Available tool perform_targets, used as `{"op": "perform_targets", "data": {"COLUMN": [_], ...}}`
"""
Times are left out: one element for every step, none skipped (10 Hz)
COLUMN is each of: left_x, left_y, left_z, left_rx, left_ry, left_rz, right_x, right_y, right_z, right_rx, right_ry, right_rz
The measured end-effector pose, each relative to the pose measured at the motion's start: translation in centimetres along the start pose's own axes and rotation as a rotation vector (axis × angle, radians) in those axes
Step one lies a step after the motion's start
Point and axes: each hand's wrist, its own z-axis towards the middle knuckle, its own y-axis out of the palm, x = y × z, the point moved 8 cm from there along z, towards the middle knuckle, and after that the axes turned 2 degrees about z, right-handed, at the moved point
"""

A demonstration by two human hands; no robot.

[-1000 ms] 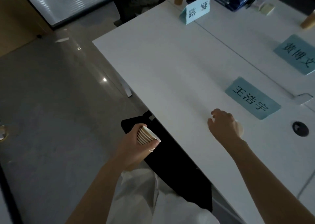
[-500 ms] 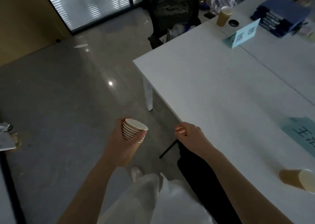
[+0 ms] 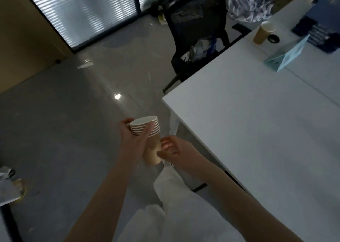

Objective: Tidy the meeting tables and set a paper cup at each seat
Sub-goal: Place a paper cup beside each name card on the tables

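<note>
My left hand (image 3: 133, 140) grips a stack of several nested brown paper cups (image 3: 150, 131) off the near-left corner of the white table (image 3: 257, 122). My right hand (image 3: 176, 150) has its fingers curled round the bottom cup of the stack (image 3: 151, 155). Another paper cup (image 3: 263, 32) stands at the far seat, beside a round cable hole (image 3: 273, 38).
A black office chair (image 3: 198, 37) with papers on its seat stands at the table's far-left side. A teal name card (image 3: 288, 55) and stacked blue books (image 3: 320, 33) lie at the far right. Grey floor spreads to the left.
My right hand left the cup it set down by the name card and came back to the stack. The view swung left, so that cup is out of frame.
</note>
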Motion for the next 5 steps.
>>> {"op": "perform_targets", "data": {"left_x": [2.1,4.0,8.0,11.0,13.3], "left_y": [1.1,2.9,5.8,9.5,13.8], "left_z": [5.7,11.3,15.7,18.4,22.4], "left_rx": [0.06,0.102,0.013,-0.167,-0.315], "left_ry": [-0.043,-0.164,-0.197,-0.21,-0.204], "left_rz": [-0.104,-0.256,-0.309,-0.397,-0.241], "right_x": [-2.2,-4.5,-6.8,-7.9,-7.2], "right_y": [-2.4,-6.1,-10.5,-14.6,-18.6], "right_z": [5.0,9.8,13.8,17.0,19.7], "right_rx": [0.012,0.068,0.102,0.156,0.253], "right_ry": [-0.003,-0.047,-0.045,-0.02,0.049], "right_rz": [0.056,-0.007,-0.042,-0.049,0.022]}}
